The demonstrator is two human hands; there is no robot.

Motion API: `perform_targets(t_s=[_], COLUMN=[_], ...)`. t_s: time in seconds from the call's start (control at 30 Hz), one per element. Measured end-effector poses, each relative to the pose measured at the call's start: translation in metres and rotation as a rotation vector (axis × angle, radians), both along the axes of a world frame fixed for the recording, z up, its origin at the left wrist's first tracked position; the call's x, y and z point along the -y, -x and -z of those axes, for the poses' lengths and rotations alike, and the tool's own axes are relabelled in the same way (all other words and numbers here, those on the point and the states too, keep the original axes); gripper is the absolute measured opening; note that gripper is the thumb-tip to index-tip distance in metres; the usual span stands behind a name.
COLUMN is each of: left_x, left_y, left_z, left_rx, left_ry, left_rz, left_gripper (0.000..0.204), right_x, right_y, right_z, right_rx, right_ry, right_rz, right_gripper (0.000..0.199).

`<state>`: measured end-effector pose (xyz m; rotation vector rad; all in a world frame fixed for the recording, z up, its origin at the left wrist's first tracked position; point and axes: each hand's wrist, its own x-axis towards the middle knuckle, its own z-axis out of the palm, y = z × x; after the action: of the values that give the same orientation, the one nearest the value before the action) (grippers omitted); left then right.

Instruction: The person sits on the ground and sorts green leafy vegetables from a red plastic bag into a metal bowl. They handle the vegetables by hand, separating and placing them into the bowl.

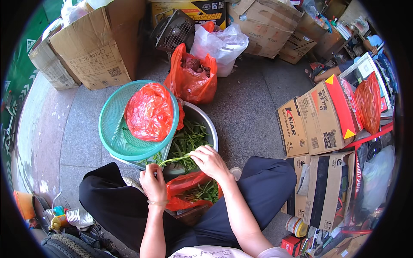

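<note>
My left hand (153, 181) and my right hand (211, 162) pinch a pale green vegetable stem (174, 160) stretched between them. Below it, leafy greens (189, 139) lie in a metal basin (210, 122). Between my legs, under my hands, an open red plastic bag (174, 187) holds more leafy greens (206, 192). Left of the basin sits a teal mesh colander (109, 122), partly overlapping its rim, with a crumpled red plastic bag (148, 112) in it. What that bag contains, if anything, is hidden.
Past the basin stand a red bag (191, 88) with dark reddish contents and a white plastic bag (221, 43). Cardboard boxes stand at the far left (92, 56) and far back (262, 30). More stacked boxes (316, 118) line the right. A tyre (71, 245) is at the lower left.
</note>
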<state>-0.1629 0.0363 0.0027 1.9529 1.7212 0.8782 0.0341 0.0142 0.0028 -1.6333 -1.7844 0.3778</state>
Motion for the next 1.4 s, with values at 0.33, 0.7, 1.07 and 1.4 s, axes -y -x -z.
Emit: perform_targets(t_s=[0.33, 0.7, 1.07, 1.4], left_x=[-0.001, 0.001, 0.0, -0.021], left_y=[-0.004, -0.008, -0.007, 0.018], left_z=[-0.005, 0.004, 0.015, 0.093], left_rx=[0.055, 0.237, 0.19, 0.967], left_ry=[-0.093, -0.002, 0.122, 0.536], left_rz=[-0.057, 0.018, 0.095, -0.398], left_gripper=[0.013, 0.014, 0.009, 0.012], right_x=[-0.004, -0.008, -0.005, -0.011], right_y=[-0.011, 0.045, 0.036, 0.036], right_z=[0.042, 0.014, 0.017, 0.005], right_rx=[-0.838, -0.131, -0.113, -0.016], right_ry=[0.144, -0.021, -0.03, -0.008], right_rz=[0.553, -0.018, 0.004, 0.162], right_gripper=[0.019, 0.012, 0.015, 0.012])
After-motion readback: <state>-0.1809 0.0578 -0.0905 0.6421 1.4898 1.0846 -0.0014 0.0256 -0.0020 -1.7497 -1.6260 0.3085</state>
